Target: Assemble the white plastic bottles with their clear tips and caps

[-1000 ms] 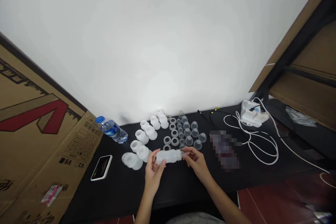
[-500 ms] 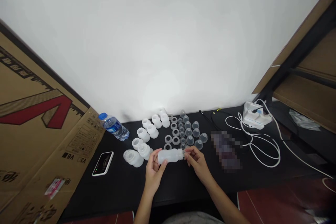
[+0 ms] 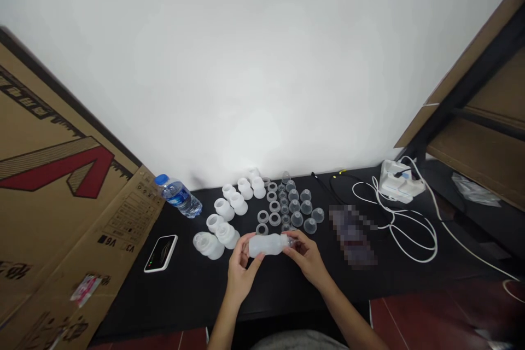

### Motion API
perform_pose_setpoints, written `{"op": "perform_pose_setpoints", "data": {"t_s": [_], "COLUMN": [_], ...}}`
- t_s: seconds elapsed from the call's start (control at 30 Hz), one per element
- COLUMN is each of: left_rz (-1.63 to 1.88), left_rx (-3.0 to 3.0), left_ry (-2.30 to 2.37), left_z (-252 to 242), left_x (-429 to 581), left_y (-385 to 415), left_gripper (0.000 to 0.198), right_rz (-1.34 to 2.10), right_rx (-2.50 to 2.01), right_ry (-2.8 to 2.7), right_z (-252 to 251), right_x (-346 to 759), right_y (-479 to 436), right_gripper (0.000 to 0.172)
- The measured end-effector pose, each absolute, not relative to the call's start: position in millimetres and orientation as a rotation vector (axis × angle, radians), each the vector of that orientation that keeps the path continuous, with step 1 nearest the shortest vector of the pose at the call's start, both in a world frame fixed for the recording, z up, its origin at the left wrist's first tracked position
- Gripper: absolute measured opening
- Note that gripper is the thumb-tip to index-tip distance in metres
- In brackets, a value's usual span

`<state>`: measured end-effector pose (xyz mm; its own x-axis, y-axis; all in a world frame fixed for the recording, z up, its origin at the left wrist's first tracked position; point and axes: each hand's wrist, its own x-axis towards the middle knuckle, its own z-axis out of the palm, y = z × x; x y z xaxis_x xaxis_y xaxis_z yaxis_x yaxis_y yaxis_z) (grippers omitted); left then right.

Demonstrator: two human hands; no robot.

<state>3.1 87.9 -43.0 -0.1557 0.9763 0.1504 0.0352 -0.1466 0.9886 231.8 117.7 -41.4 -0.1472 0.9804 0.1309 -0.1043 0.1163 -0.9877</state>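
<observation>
Fingers [image 3: 243,245] of the left hand [image 3: 240,276] wrap the body of a frosted plastic bottle [image 3: 266,244], while the right hand [image 3: 308,258] pinches its neck end, in the head view; the bottle lies sideways in the air just above the black table [image 3: 192,295], near its front edge. It looks light, thin-walled and smooth, likely to dent under a hard squeeze, so the mid-body and the stiffer neck seem the surest grips. Just beyond stand white bottles [image 3: 225,209], rings [image 3: 274,209] and clear caps [image 3: 304,208], closely packed. Bare tabletop opens toward the phone [image 3: 161,253] on the left; a white cable [image 3: 410,229] loops on the right.
</observation>
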Motion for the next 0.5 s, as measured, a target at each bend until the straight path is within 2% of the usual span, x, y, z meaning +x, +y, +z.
{"op": "perform_pose_setpoints", "data": {"t_s": [0.3, 0.5], "left_rz": [1.343, 1.059], "left_rx": [1.409, 1.799], "left_ry": [1.299, 1.256], "left_z": [-36.9, -16.1], "left_x": [3.2, 10.5], "left_y": [84.9, 81.7], "left_gripper": [0.047, 0.039], "right_rz": [1.319, 1.333], "right_rx": [-0.926, -0.844], "right_ry": [-1.161, -1.134], "right_z": [-39.3, -36.7], "right_x": [230.7, 228.5], "right_y": [119.6, 117.3], "right_gripper": [0.037, 0.056]}}
